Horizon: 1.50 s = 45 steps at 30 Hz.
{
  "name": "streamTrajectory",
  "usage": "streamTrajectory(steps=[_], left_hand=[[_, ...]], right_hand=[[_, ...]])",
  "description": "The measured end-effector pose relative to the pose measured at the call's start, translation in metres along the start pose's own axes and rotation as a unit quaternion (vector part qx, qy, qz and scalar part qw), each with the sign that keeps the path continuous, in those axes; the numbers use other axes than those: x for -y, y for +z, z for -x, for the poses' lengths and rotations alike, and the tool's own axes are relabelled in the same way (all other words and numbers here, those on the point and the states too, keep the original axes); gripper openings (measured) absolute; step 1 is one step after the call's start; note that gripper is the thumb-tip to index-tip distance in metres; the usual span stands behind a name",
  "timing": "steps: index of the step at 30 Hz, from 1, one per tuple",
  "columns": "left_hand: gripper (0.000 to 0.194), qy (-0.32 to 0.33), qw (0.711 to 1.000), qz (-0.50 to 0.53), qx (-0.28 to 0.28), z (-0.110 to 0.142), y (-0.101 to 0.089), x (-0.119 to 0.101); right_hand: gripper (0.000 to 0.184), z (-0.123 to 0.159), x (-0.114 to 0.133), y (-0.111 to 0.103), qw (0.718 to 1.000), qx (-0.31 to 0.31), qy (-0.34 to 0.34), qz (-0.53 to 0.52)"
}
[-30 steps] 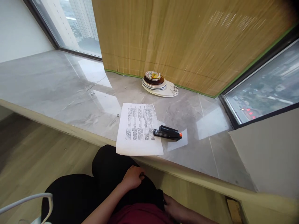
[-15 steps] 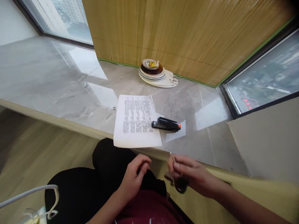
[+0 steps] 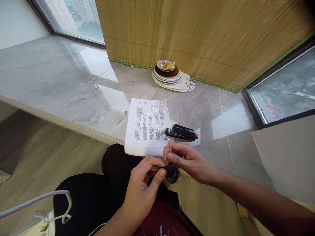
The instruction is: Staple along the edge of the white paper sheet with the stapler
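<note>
Both my hands meet over my lap, just below the ledge's front edge. My left hand (image 3: 144, 183) and my right hand (image 3: 190, 161) pinch a small black object (image 3: 171, 173) between their fingertips; a thin pale stick pokes up from my right fingers. I cannot make out what the black thing is. Just beyond the hands lies a printed sheet of paper (image 3: 146, 126) on the grey stone ledge (image 3: 61, 85), with a black stapler (image 3: 182, 132) with an orange tip lying at the sheet's right edge.
A stack of plates (image 3: 173, 80) stands at the back against a bamboo screen (image 3: 197, 36). Windows flank the screen at left and right. A white wire frame (image 3: 36, 205) shows at the lower left, over a wooden floor. A tiny metal bit lies left of the paper.
Both hands rose from my lap and came together. The right hand brought up the small black object, and the left hand now pinches it too. The view shifted slightly.
</note>
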State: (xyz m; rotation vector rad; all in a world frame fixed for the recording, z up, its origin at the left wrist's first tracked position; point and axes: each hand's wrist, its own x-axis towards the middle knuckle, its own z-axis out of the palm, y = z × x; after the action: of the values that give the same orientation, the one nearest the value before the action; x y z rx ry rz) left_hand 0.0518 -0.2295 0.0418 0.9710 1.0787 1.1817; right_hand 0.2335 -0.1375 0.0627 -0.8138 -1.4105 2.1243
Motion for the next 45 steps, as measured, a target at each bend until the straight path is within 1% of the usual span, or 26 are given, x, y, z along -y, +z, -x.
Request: streamTrajectory(steps=[2, 5, 7, 10, 12, 15, 18, 20, 22, 24, 25, 26, 27, 29, 30, 32, 34, 36, 38, 39, 40, 41, 42, 43, 44, 45], left_hand=[[0.013, 0.001, 0.999, 0.031, -0.023, -0.005, -0.001, -0.002], [0.017, -0.001, 0.997, 0.069, -0.025, -0.014, -0.005, -0.005], [0.013, 0.007, 0.997, 0.068, -0.033, -0.019, -0.007, -0.006], [0.007, 0.022, 0.996, 0.068, -0.052, -0.021, -0.01, -0.007], [0.009, 0.015, 0.995, 0.08, -0.054, -0.021, -0.011, -0.006], [0.017, -0.019, 0.991, 0.128, -0.043, -0.019, -0.008, -0.008], [0.023, -0.043, 0.984, 0.165, -0.058, -0.019, -0.006, -0.011], [0.024, -0.048, 0.984, 0.16, -0.067, -0.019, -0.006, -0.012], [0.025, -0.042, 0.991, 0.109, -0.059, -0.018, -0.008, -0.011], [0.02, -0.007, 0.997, 0.002, -0.073, -0.014, -0.01, -0.007], [0.015, 0.024, 0.993, -0.068, -0.091, -0.012, -0.011, -0.004], [0.011, 0.059, 0.983, -0.139, -0.108, -0.009, -0.012, -0.002], [0.014, 0.095, 0.967, -0.203, -0.122, -0.006, -0.014, -0.001], [0.031, 0.157, 0.932, -0.299, -0.132, -0.001, -0.015, 0.0], [0.038, 0.176, 0.92, -0.328, -0.121, 0.002, -0.015, -0.001], [0.049, 0.199, 0.912, -0.349, -0.084, 0.004, -0.015, -0.004], [0.051, 0.21, 0.911, -0.353, -0.042, 0.003, -0.012, -0.007], [0.042, 0.216, 0.908, -0.357, -0.032, -0.001, -0.008, -0.007], [0.029, 0.218, 0.907, -0.359, -0.045, -0.004, -0.006, -0.006], [0.022, 0.213, 0.908, -0.356, -0.051, -0.005, -0.005, -0.005], [0.016, 0.199, 0.913, -0.352, -0.051, -0.005, -0.005, -0.004], [0.011, 0.176, 0.92, -0.347, -0.044, -0.004, -0.005, -0.004], [0.009, 0.147, 0.929, -0.338, -0.034, -0.003, -0.006, -0.004], [0.009, 0.116, 0.937, -0.328, -0.024, -0.002, -0.008, -0.003], [0.01, 0.09, 0.943, -0.319, -0.012, -0.001, -0.009, -0.003], [0.011, 0.072, 0.947, -0.314, -0.002, 0.0, -0.01, -0.003]], right_hand=[[0.029, -0.005, -0.002, 0.001, 0.998, 0.005, 0.011, -0.054], [0.028, -0.012, -0.003, 0.001, 0.991, 0.004, 0.02, -0.135], [0.024, -0.014, 0.0, -0.002, 0.988, 0.005, 0.018, -0.153], [0.018, -0.014, 0.007, -0.006, 0.985, 0.031, 0.012, -0.168], [0.023, -0.014, 0.009, -0.008, 0.984, 0.051, 0.007, -0.173], [0.032, -0.015, 0.007, -0.011, 0.984, 0.051, -0.003, -0.168], [0.05, -0.017, 0.005, -0.012, 0.988, 0.049, -0.039, -0.143], [0.064, -0.017, 0.005, -0.012, 0.99, 0.046, -0.063, -0.115], [0.072, -0.017, 0.006, -0.012, 0.992, 0.023, -0.081, -0.092], [0.075, -0.016, 0.008, -0.01, 0.992, -0.018, -0.104, -0.07], [0.073, -0.015, 0.009, -0.009, 0.991, -0.039, -0.115, -0.054], [0.069, -0.014, 0.011, -0.009, 0.99, -0.053, -0.125, -0.036], [0.063, -0.013, 0.012, -0.008, 0.989, -0.06, -0.133, -0.015], [0.051, -0.012, 0.014, -0.007, 0.988, -0.057, -0.138, 0.03], [0.046, -0.011, 0.015, -0.007, 0.988, -0.053, -0.138, 0.051], [0.042, -0.012, 0.017, -0.006, 0.987, -0.042, -0.137, 0.078], [0.04, -0.015, 0.017, -0.004, 0.988, -0.03, -0.132, 0.081], [0.037, -0.018, 0.017, -0.002, 0.99, -0.017, -0.125, 0.069], [0.034, -0.021, 0.02, -0.006, 0.989, 0.002, -0.129, 0.07], [0.034, -0.022, 0.023, -0.01, 0.986, 0.009, -0.139, 0.093], [0.035, -0.024, 0.027, -0.018, 0.977, 0.008, -0.16, 0.144], [0.038, -0.025, 0.033, -0.028, 0.958, 0.001, -0.187, 0.218], [0.042, -0.026, 0.038, -0.039, 0.925, -0.02, -0.211, 0.316], [0.049, -0.027, 0.043, -0.053, 0.87, -0.051, -0.242, 0.426], [0.055, -0.029, 0.047, -0.066, 0.819, -0.07, -0.237, 0.517], [0.059, -0.03, 0.048, -0.08, 0.781, -0.066, -0.209, 0.584]])
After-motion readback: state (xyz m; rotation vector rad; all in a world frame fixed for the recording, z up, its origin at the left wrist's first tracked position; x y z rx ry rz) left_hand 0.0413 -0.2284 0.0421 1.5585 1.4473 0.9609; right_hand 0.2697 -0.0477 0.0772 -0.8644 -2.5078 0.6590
